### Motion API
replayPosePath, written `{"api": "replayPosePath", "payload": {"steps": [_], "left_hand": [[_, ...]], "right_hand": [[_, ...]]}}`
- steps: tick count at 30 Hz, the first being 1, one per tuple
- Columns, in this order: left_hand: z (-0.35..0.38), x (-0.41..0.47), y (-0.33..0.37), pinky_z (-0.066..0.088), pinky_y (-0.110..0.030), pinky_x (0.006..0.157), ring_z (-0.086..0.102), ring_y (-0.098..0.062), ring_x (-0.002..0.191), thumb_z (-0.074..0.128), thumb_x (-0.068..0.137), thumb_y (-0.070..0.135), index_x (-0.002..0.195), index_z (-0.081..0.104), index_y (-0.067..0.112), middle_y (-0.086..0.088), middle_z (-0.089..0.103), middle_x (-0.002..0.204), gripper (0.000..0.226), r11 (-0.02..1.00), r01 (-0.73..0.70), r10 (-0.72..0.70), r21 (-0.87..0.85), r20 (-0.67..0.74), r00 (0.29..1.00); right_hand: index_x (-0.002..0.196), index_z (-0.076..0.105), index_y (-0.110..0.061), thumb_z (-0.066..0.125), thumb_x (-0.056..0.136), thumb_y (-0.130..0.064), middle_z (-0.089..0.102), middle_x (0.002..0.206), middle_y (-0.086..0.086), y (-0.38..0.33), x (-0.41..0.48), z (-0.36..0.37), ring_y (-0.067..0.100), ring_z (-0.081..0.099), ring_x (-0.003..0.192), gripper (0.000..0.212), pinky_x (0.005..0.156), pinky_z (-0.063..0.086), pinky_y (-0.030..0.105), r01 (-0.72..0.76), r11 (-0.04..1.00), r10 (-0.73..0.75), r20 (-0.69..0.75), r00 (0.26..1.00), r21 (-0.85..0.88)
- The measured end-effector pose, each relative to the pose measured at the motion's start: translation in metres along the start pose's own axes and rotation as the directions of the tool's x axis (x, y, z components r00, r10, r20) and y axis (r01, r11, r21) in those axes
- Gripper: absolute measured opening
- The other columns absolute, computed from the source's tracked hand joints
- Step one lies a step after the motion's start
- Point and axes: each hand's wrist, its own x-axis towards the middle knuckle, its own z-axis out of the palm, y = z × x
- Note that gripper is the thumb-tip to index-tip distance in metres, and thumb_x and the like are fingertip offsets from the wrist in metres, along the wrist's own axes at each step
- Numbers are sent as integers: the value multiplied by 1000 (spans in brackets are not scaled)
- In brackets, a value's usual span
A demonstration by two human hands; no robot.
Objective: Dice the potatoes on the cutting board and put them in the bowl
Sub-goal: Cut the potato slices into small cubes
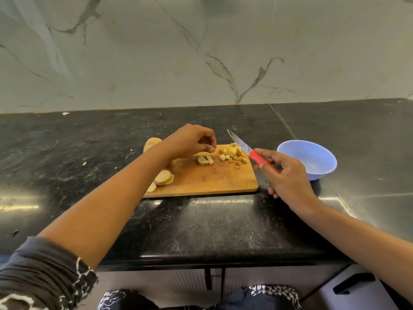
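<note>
A wooden cutting board (212, 180) lies on the black counter. A pile of diced potato (233, 154) sits at its far right corner. Two short potato strips (205, 160) lie near the middle, and round slices (163, 179) are stacked at the left edge. A whole potato (150, 143) rests behind the board. My left hand (190, 142) hovers over the board with its fingers curled, fingertips just above the strips, holding nothing that I can see. My right hand (288, 175) grips the red handle of a knife (243, 147), blade pointing away over the diced pile. A blue bowl (312, 168) stands right of the board.
The black stone counter (89, 153) runs wide to the left and right, with small potato scraps left of the board. A marble wall (201, 52) rises behind. The counter's front edge lies close to my body, with cabinet handles (209, 278) below.
</note>
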Motion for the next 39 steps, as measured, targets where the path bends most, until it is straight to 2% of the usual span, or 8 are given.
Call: {"api": "replayPosePath", "payload": {"steps": [2,6,9,18,23,31,35,39], "left_hand": [[-1,-1,0,48,-14,82,60,-2,93,66,88,17,102,65,23,11,65,98,15,997,-13,16,-79,34,999],[-1,-3,0,38,-6,74,54,6,90,64,88,10,103,69,23,16,62,97,20,998,-36,40,-43,77,996],[2,-3,-1,34,-7,73,51,3,87,63,89,11,101,71,23,14,58,96,19,999,-42,42,-19,54,998],[6,1,-2,46,-23,84,53,-4,89,62,90,12,100,72,24,12,61,98,19,998,-61,60,6,75,995],[-2,-2,-5,42,-13,85,56,-1,94,57,92,8,115,67,24,14,62,107,29,997,-82,83,-13,76,994],[-16,-10,-8,36,-18,93,47,-1,111,60,88,7,128,54,37,16,47,130,51,993,-116,95,26,402,911],[-16,-6,-11,43,-21,92,52,-3,102,62,90,13,127,56,34,13,47,124,43,986,-135,89,102,370,925],[-11,-7,-14,41,-12,78,53,-5,94,64,89,20,126,59,29,8,51,119,38,983,-113,66,141,301,951]], "right_hand": [[122,63,-27,58,92,-18,70,86,0,1,0,0,9,52,40,31,39,45,24,-6,1000,6,2,1000,4],[122,62,-28,58,92,-18,70,84,0,1,0,0,10,53,41,31,40,45,23,-4,1000,4,8,1000,6],[121,61,-30,58,92,-19,70,88,-1,1,0,0,9,53,41,31,40,46,22,-7,1000,7,12,1000,8],[123,60,-29,58,92,-19,69,91,-2,-1,0,1,8,53,41,32,40,45,21,-6,1000,6,19,1000,-5],[123,60,-29,59,92,-19,69,94,-3,-1,-2,1,9,54,42,32,41,47,21,-6,1000,7,23,1000,-8],[123,61,-28,58,92,-20,69,92,-4,-3,-2,1,10,53,42,32,41,48,24,5,1000,-5,19,1000,-18],[125,61,-26,59,92,-20,69,91,-3,-2,-2,1,10,54,43,33,41,48,23,4,1000,-4,20,1000,-30],[125,60,-25,58,92,-16,69,90,-1,-5,-5,3,7,54,42,34,40,44,17,41,998,-39,45,998,-47]]}}
